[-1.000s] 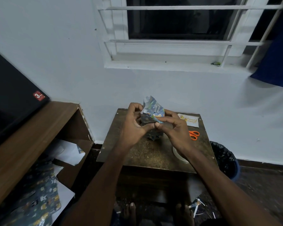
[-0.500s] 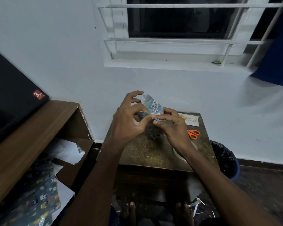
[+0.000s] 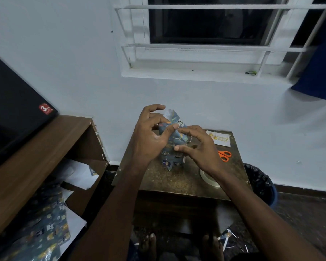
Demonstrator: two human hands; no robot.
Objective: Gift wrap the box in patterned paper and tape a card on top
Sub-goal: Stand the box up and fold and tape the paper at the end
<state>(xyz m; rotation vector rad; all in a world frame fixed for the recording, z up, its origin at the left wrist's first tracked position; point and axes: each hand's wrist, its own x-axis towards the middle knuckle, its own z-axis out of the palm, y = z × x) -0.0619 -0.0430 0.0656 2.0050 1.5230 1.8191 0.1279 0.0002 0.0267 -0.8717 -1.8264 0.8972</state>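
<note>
Box (image 3: 172, 147) sat upright on the small table (image 3: 177, 178), mid-top, wrapped in dark patterned paper (image 3: 174, 117) w/ loose end sticking up above it, crumpled & open at top. Box itself not visible, fully under paper; lower front showed a pointed flap near the tabletop.

Left hand (image 3: 149, 136) was against box's left side, thumb tip pressed on the paper near the top, other fingers curled loosely above & behind; whether they touched the paper, couldn't tell, hidden by the hand. Right hand (image 3: 199, 146) was on the right side, index tip meeting the left thumb on the paper fold, thumb on the box front lower down; remaining fingers bent behind, contact unclear. Both hands pinching/pressing paper rather than spread flat.

Card (image 3: 219, 139) lay flat at far right corner of table, partly hidden by right hand, print too small to read. Scissors (image 3: 224, 155), orange handles only, blades hidden behind the wrist. Tape roll (image 3: 208, 178) near front right edge, half covered by right forearm.

Left: shelf (image 3: 45, 147) w/ paper scraps, more patterned sheet low left, cut off by frame. Bin (image 3: 260, 181) right of table, partly hidden. Feet at the bottom edge, dim.
</note>
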